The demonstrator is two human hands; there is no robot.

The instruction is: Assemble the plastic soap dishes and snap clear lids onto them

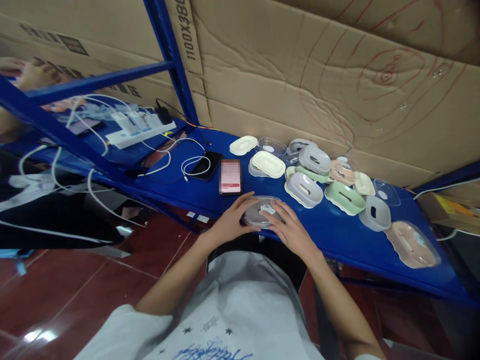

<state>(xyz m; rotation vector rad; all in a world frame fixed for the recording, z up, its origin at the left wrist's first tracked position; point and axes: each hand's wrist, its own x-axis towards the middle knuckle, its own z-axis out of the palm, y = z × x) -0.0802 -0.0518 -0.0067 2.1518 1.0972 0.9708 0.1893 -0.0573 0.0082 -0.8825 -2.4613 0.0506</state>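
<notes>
At the table's front edge, a grey soap dish with a clear lid (255, 215) and a small white label lies between my two hands. My left hand (237, 218) grips its left end, thumb low and fingers over the far rim. Over the right end, my right hand (290, 225) rests with fingers across the lid near the label. Just behind it is a phone (230, 176) with a lit pink screen. To the right sit a grey soap dish (304, 190) and a green soap dish (345, 197), both without lids.
Cream trays (268, 164), clear lids (387, 192) and several more dish parts spread along the blue table (318, 227). A lidded pink dish (412, 244) stands far right. On the left are a dark phone (206, 166), white cables, a power strip (140, 131) and another person's hands (35, 75).
</notes>
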